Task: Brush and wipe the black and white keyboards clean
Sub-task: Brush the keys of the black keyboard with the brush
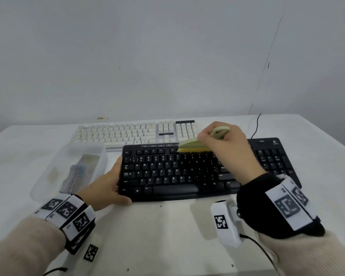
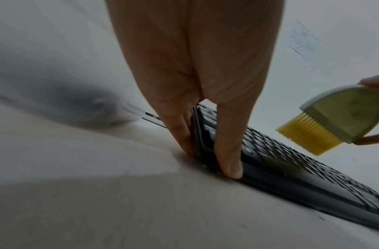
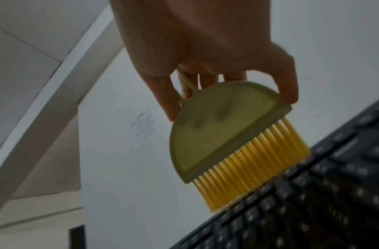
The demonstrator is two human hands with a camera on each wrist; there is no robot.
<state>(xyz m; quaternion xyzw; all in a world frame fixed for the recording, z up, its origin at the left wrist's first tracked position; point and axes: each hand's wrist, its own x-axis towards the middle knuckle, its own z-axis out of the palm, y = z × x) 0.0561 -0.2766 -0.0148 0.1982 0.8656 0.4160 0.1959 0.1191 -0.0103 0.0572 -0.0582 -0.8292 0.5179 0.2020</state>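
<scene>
We note the right hand [image 1: 224,143] gripping the brush [image 1: 195,145] on the black keyboard [image 1: 167,176], the left hand [image 1: 108,186] clasping its edge; loosened debris could scatter onto the tabletop [image 1: 167,236].

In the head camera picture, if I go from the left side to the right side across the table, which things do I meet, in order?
Translucent plastic box → left hand gripping the black keyboard's left end → brush held by the right hand over the upper key rows → thin black cable.
</scene>
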